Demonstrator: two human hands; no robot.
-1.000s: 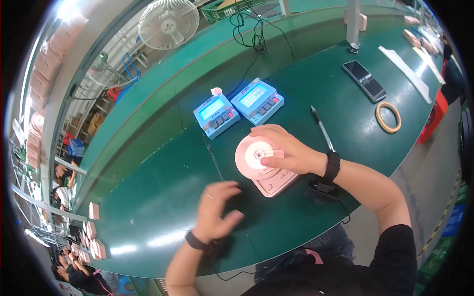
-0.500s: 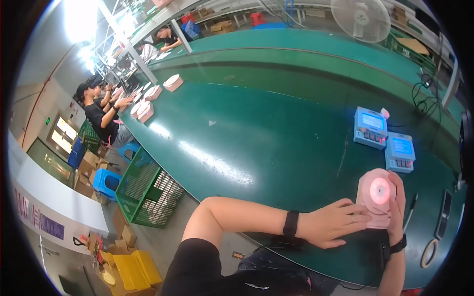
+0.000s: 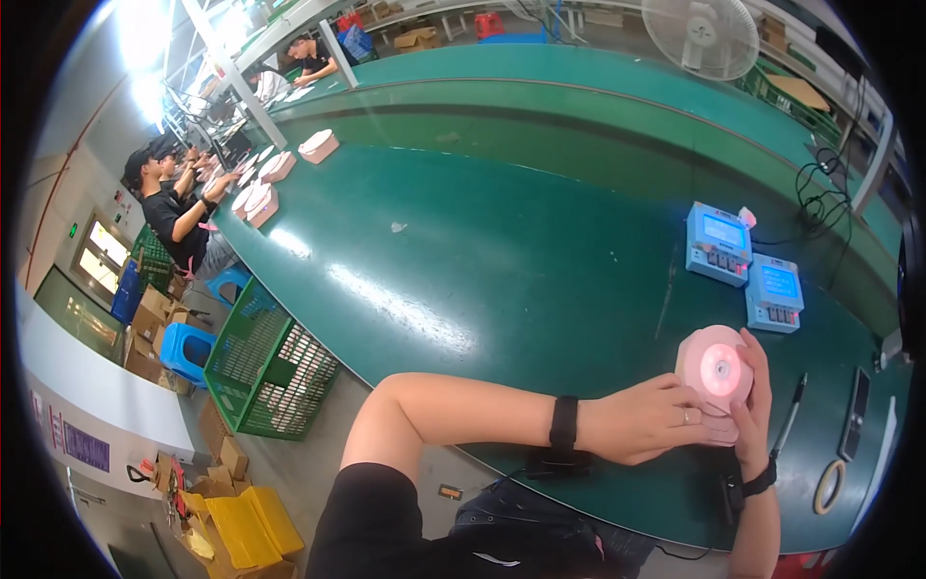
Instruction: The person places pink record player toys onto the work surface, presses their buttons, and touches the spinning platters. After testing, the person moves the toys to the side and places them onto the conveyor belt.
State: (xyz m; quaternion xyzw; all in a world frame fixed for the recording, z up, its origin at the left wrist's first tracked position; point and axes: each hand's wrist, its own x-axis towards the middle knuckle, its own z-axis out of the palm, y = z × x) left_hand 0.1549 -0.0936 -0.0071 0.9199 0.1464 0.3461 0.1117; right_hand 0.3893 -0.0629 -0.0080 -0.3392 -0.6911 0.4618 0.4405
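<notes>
Bench (image 3: 502, 261), long and green, is filling the middle of the frame, and its bare stretch is running from centre to upper left. Below its near edge, at lower left, a green crate (image 3: 265, 362) of pale parts is standing beside a blue stool (image 3: 188, 349), brown cartons (image 3: 154, 328) and yellow boxes (image 3: 241, 526). A white fan (image 3: 701, 37) is standing at the top right. Two blue meter boxes (image 3: 745, 265) with lit screens are sitting side by side at the right. Several pink units (image 3: 265, 179) are lying in the upper left, near seated workers (image 3: 178, 207).

I am gripping the pink round device (image 3: 716, 372) at the lower right, just above the bench's near edge. My left hand (image 3: 644, 420) is closing on its left side; my right hand (image 3: 748, 396) is wrapping its right side from below. A pen (image 3: 789, 415), a dark phone (image 3: 854, 413) and one tape ring (image 3: 828, 485) are lying just right of it.
</notes>
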